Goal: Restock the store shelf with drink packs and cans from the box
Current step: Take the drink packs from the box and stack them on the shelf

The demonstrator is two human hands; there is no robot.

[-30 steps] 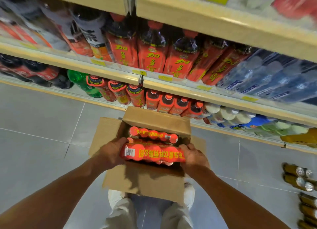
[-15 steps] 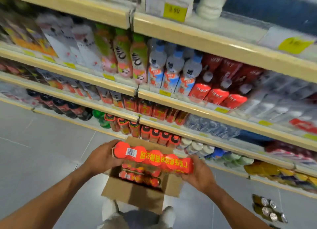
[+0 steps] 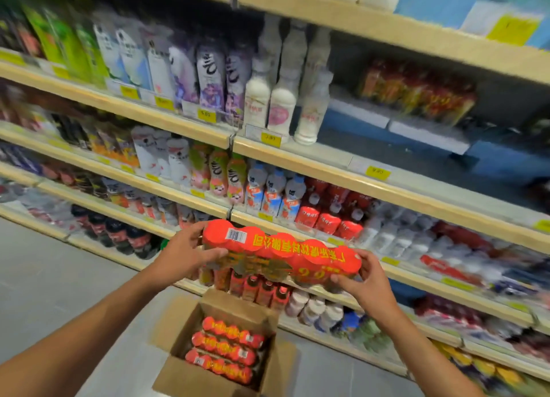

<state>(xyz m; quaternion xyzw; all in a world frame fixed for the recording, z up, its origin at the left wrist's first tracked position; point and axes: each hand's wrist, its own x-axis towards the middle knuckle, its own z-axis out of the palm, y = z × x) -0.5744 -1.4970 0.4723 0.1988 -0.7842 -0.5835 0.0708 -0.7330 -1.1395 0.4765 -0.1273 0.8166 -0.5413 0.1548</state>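
I hold a red shrink-wrapped drink pack [image 3: 279,252] with yellow lettering and a barcode sticker, lifted to chest height in front of the shelves. My left hand [image 3: 181,255] grips its left end and my right hand [image 3: 361,280] grips its right end. Below, an open cardboard box [image 3: 178,375] stands on the floor with three more red packs [image 3: 224,349] lying in it. The store shelf [image 3: 297,155] rises in front of me in several tiers.
The tiers are packed with bottles: white ones [image 3: 279,104] on an upper tier, red-labelled ones [image 3: 324,216] lower down. One upper tier has a bare stretch [image 3: 416,158] at the right, with red packs [image 3: 416,92] at its back. Grey tiled floor [image 3: 59,277] lies to the left.
Both hands lifted the red pack out of the box and up in front of the shelves. My view tilted upward, showing higher tiers, and the box has dropped lower in the frame.
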